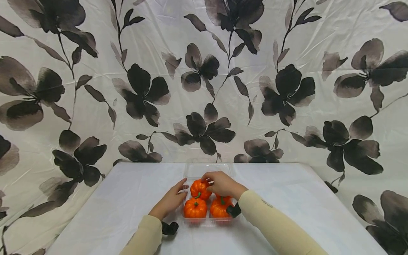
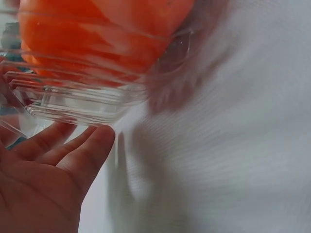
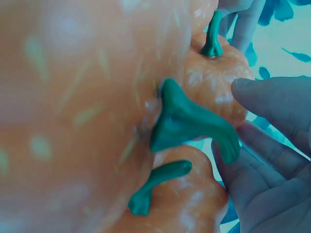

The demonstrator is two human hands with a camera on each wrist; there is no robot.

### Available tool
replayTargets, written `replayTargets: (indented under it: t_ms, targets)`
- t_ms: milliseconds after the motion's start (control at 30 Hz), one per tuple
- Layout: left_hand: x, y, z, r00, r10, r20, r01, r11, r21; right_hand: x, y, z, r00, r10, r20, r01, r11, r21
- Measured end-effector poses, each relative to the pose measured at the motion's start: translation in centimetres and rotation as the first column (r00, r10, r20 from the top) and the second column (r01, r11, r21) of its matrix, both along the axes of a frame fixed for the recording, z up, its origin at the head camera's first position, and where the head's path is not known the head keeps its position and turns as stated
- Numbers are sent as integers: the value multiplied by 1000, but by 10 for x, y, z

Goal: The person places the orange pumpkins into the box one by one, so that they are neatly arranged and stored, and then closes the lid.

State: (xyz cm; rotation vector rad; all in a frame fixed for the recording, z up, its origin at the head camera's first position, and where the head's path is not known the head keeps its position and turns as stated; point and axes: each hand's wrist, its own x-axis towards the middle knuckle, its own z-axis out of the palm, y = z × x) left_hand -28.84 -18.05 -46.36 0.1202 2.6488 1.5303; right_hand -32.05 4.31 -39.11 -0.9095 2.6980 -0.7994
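Several small orange pumpkins with green stems are set in a clear plastic clamshell container [image 1: 208,221]. Two sit in front: a left pumpkin [image 1: 195,209] and a right pumpkin [image 1: 218,208]. My right hand [image 1: 220,183] holds the back left pumpkin [image 1: 198,189], its thumb [image 3: 252,94] against the side in the right wrist view. Another pumpkin is mostly hidden under that hand. On the container's left side, my left hand [image 1: 172,199] has its fingers extended. Those fingertips [image 2: 104,136] lie at the clear ribbed wall in the left wrist view, below an orange pumpkin [image 2: 97,39].
The container's clear lid [image 1: 208,169] lies folded back toward the far edge of the white-covered table [image 1: 127,191]. Behind the table hangs a pale cloth [image 1: 165,106] with dark flowers. A black wrist camera [image 1: 234,210] partly covers the front right pumpkin.
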Motion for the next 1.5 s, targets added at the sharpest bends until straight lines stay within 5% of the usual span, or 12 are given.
replayTargets:
  t_ms: [467, 1500]
  targets:
    - [-10, -5, 8, 1000, -16, 19, 17, 998, -60, -9, 21, 6, 998, 9, -68, -12, 999, -42]
    - [-52, -21, 33, 999, -20, 26, 26, 971, -236, -36, 56, 1, 971, -204, -121, 193, 976, -100]
